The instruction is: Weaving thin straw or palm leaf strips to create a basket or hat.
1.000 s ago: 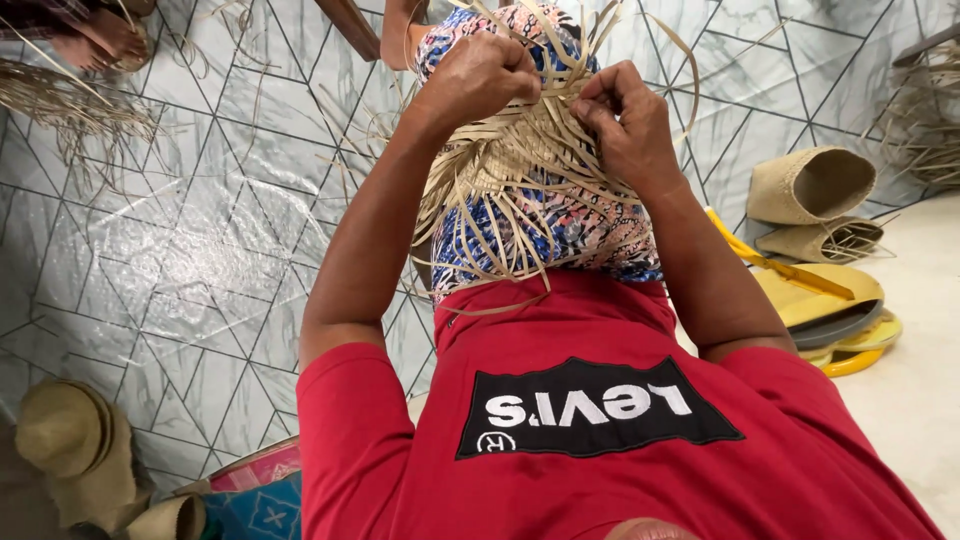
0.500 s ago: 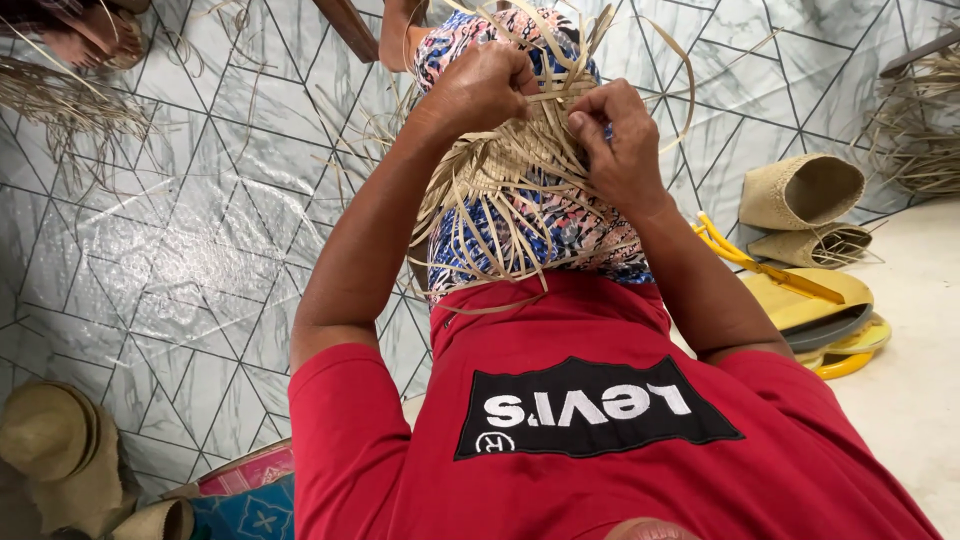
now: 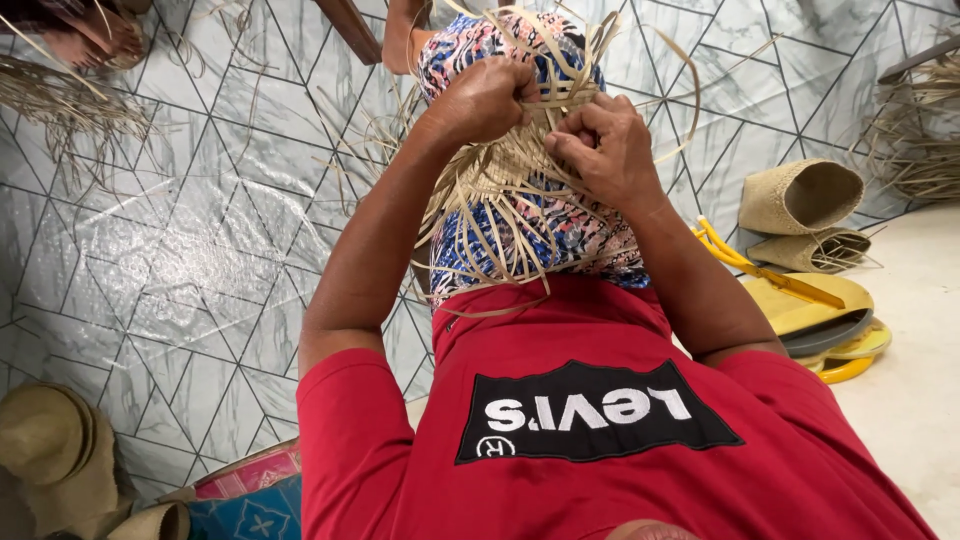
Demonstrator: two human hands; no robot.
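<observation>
The floor (image 3: 180,260) is the biggest thing here, grey tiles with thin dark lines that make triangles. A person in a red shirt (image 3: 590,430) sits over it, with a bright patterned cloth (image 3: 570,225) across the lap. On that cloth, in the middle near the top of the view, lies the straw weaving (image 3: 510,165), a half-made piece of pale flat strips with many loose ends sticking out all around. Both hands are on it, close together. The left hand (image 3: 485,100) is closed in a fist, gripping a bunch of the strips. The right hand (image 3: 600,150) is curled tight too, and its fingers (image 3: 570,135) pinch strips just beside the left fist. To the right, by the wall, two woven baskets (image 3: 805,195) lie on their sides, one above the other. Just below them sits a stack of yellow plates (image 3: 835,320) with a yellow tool (image 3: 750,260) resting across the top. At the bottom left are some finished straw hats (image 3: 45,435). Loose straw (image 3: 60,105) lies in a pile at the top left, and more lies at the far right edge.
</observation>
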